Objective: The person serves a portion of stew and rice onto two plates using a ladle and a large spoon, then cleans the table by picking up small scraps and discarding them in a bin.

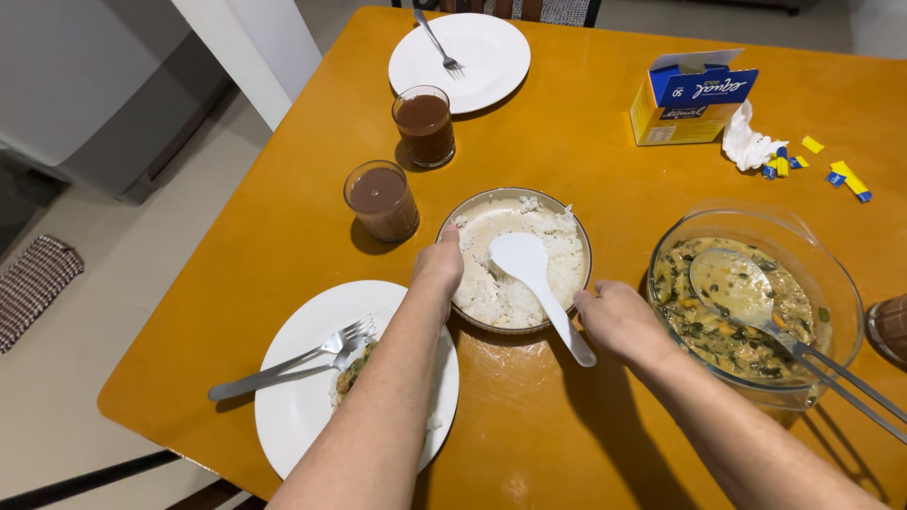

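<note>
Left hand (437,266) gripping near-left rim of rice bowl (567,223), mid-bench, steadying it. Right hand (619,319) closing on handle of white rice paddle (535,276), blade resting on rice. Bowl looking partly emptied, far-left side bare. Plate (302,397) at near-left bench edge already carrying some food, fork and spoon (293,364). Curry bowl (831,274) waiting right.

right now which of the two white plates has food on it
The near white plate, under the left arm beside the left hand. It has a little food under its fork and spoon; the far plate holds only a fork.
</note>
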